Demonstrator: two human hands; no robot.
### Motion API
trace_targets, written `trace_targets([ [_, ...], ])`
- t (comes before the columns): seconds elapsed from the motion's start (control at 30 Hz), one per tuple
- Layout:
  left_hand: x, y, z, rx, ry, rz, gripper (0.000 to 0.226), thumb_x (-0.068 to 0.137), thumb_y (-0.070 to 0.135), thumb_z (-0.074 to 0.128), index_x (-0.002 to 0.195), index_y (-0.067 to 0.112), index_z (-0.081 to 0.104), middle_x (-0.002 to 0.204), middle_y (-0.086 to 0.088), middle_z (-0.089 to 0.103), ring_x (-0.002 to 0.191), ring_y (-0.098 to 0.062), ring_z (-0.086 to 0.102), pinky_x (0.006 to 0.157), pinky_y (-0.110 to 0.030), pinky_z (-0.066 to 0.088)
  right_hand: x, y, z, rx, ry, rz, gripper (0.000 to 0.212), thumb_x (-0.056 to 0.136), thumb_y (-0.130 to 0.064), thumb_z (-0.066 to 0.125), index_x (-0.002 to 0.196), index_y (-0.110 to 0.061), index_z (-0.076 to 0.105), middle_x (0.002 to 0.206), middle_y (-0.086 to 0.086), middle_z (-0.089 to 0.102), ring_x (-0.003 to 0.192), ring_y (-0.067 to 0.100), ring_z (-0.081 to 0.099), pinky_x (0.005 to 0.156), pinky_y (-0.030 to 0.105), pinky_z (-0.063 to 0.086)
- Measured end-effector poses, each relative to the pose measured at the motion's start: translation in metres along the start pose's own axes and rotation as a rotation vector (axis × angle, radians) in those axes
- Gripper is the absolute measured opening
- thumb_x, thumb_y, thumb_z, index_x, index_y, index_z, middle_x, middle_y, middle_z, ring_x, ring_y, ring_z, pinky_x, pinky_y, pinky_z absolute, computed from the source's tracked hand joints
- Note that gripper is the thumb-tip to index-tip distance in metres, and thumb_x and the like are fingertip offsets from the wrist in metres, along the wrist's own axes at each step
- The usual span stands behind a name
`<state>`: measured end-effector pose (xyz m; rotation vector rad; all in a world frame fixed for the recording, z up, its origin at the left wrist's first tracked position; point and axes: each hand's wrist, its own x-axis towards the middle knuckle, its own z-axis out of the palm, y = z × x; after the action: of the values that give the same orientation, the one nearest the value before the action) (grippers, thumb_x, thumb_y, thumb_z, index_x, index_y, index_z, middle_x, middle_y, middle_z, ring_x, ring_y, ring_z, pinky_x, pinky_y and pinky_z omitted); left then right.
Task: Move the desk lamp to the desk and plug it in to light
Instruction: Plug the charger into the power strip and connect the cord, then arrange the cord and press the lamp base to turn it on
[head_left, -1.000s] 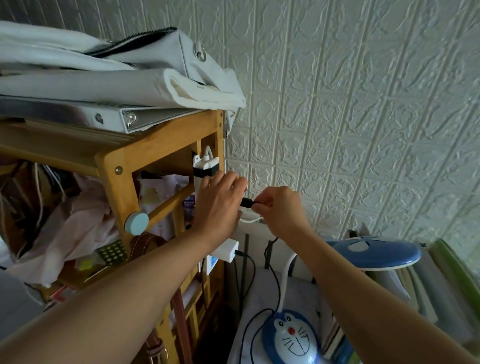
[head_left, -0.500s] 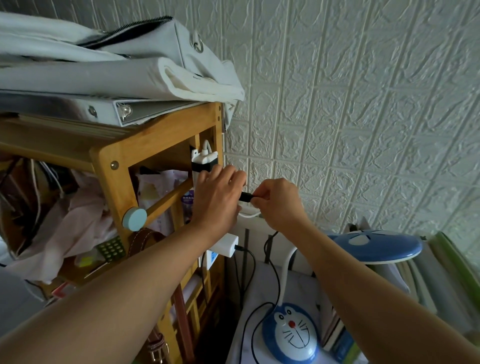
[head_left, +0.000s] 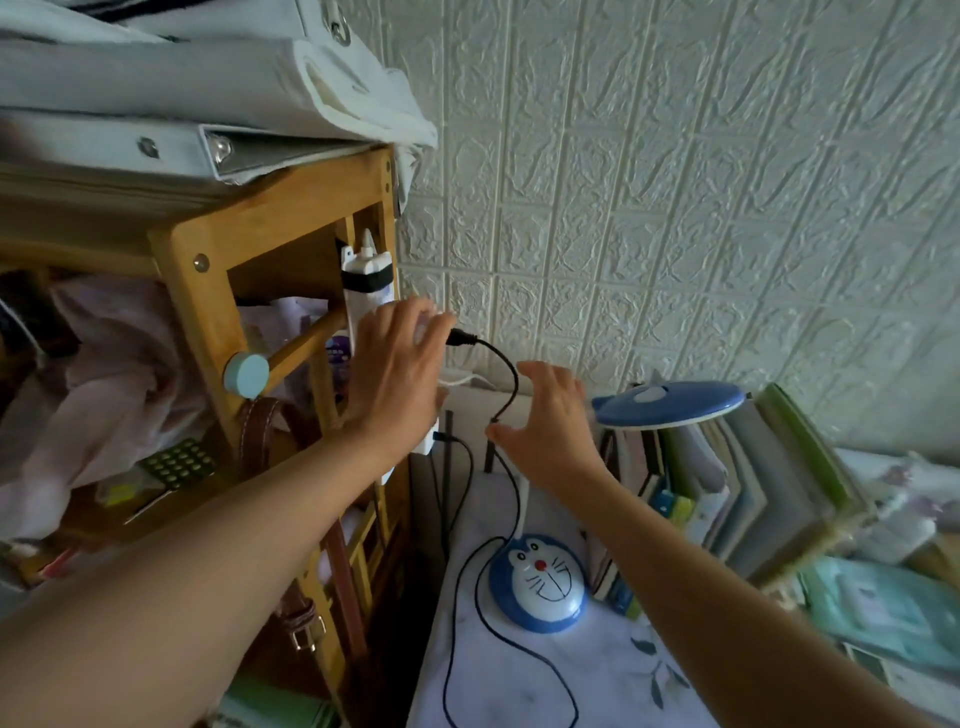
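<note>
The blue cartoon-cat desk lamp stands on the desk (head_left: 597, 686), its round base (head_left: 537, 582) near the desk's left edge and its flat blue head (head_left: 670, 405) above the books. Its black cable (head_left: 511, 384) loops up to a black plug (head_left: 460, 339) sitting in the white power strip (head_left: 366, 291) fixed to the wooden shelf. My left hand (head_left: 397, 374) rests flat against the strip, fingers spread, beside the plug. My right hand (head_left: 545, 423) hovers open to the right of the cable, holding nothing. The lamp shows no light.
The wooden shelf (head_left: 260, 228) at left carries folded white cloth and a binder on top, with clutter inside. A white charger (head_left: 428, 441) also hangs on the strip. A row of books (head_left: 753, 467) leans at the right behind the lamp. The embossed white wall is behind.
My right hand let go of the black plug and drew back down to the right with fingers open. The plug now sits in the strip. My left hand stays on the strip.
</note>
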<state>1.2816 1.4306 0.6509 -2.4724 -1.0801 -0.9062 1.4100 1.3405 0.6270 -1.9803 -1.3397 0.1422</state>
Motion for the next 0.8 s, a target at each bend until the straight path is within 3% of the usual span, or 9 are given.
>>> trace_targets([
  [0.27, -0.063, 0.013, 0.000, -0.115, -0.082, 0.207, 0.060, 0.058, -0.001, 0.074, 0.115, 0.010, 0.058, 0.125, -0.014, 0.056, 0.114, -0.034, 0.051, 0.094, -0.044, 0.043, -0.053, 0.020, 0.011, -0.049, -0.068, 0.187, 0.072, 0.076, -0.027, 0.072, 0.137, -0.016, 0.035, 0.142, 0.011, 0.034, 0.132, 0.026, 0.031, 0.102, 0.033, 0.034],
  [0.4, -0.089, 0.021, 0.003, -0.158, -0.171, 0.277, 0.055, 0.060, 0.000, 0.074, 0.112, 0.010, 0.060, 0.123, -0.012, 0.057, 0.112, -0.032, 0.052, 0.093, -0.040, 0.041, -0.072, 0.026, 0.019, -0.059, -0.068, 0.231, 0.072, 0.075, -0.026, 0.072, 0.137, -0.015, 0.036, 0.141, 0.012, 0.034, 0.130, 0.027, 0.034, 0.102, 0.034, 0.036],
  [0.57, -0.112, 0.033, 0.007, -0.149, -0.294, 0.286, 0.047, 0.073, 0.009, 0.067, 0.119, 0.010, 0.056, 0.131, -0.008, 0.052, 0.118, -0.028, 0.047, 0.098, -0.037, 0.039, -0.087, 0.031, 0.029, -0.028, -0.107, 0.285, 0.067, 0.076, -0.026, 0.072, 0.134, -0.016, 0.038, 0.136, 0.010, 0.034, 0.120, 0.030, 0.045, 0.091, 0.045, 0.052],
  [0.67, -0.125, 0.038, 0.015, -0.164, -0.354, 0.292, 0.047, 0.081, 0.014, 0.063, 0.126, 0.011, 0.052, 0.135, -0.004, 0.050, 0.121, -0.022, 0.045, 0.100, -0.031, 0.038, -0.093, 0.039, 0.036, -0.064, -0.118, 0.271, 0.065, 0.077, -0.027, 0.071, 0.133, -0.015, 0.040, 0.134, 0.011, 0.038, 0.118, 0.029, 0.046, 0.092, 0.036, 0.046],
  [0.8, -0.148, 0.048, 0.034, -0.157, -0.493, 0.301, 0.043, 0.086, 0.020, 0.057, 0.129, 0.017, 0.048, 0.133, 0.001, 0.051, 0.120, -0.017, 0.043, 0.096, -0.027, 0.038, -0.100, 0.058, 0.045, -0.101, -0.208, 0.288, 0.055, 0.084, -0.025, 0.063, 0.134, -0.013, 0.042, 0.136, 0.013, 0.042, 0.119, 0.031, 0.048, 0.094, 0.037, 0.043],
])
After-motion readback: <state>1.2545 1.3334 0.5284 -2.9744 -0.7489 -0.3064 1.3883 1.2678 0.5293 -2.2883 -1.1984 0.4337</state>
